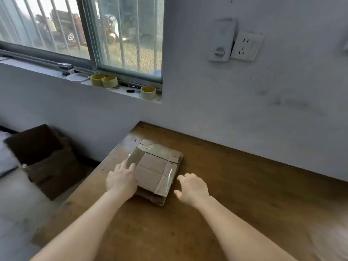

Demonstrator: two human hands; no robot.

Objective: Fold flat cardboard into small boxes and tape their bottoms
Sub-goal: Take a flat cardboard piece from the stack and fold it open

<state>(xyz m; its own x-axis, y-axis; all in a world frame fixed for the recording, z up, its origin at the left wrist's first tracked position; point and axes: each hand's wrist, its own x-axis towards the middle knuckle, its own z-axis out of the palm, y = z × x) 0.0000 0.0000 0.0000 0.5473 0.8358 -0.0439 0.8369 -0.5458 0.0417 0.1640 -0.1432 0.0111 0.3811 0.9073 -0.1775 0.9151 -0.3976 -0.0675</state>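
A small stack of flat cardboard pieces [153, 169] lies near the far left corner of the wooden table [235, 194]; old clear tape strips run along the top piece's edges. My left hand [122, 180] rests on the stack's left edge, fingers fairly straight over the taped strip. Just right of the stack, my right hand [193, 188] hovers with loosely curled fingers, holding nothing and not touching the cardboard. Three rolls of yellowish tape sit on the window sill: two together [104, 80] and one apart [148, 92].
A dark open bin [43, 157] stands on the floor left of the table. The wall runs right behind the table, with a socket [246, 46] above. A black pen [132, 91] and a stapler-like tool [66, 68] lie on the sill.
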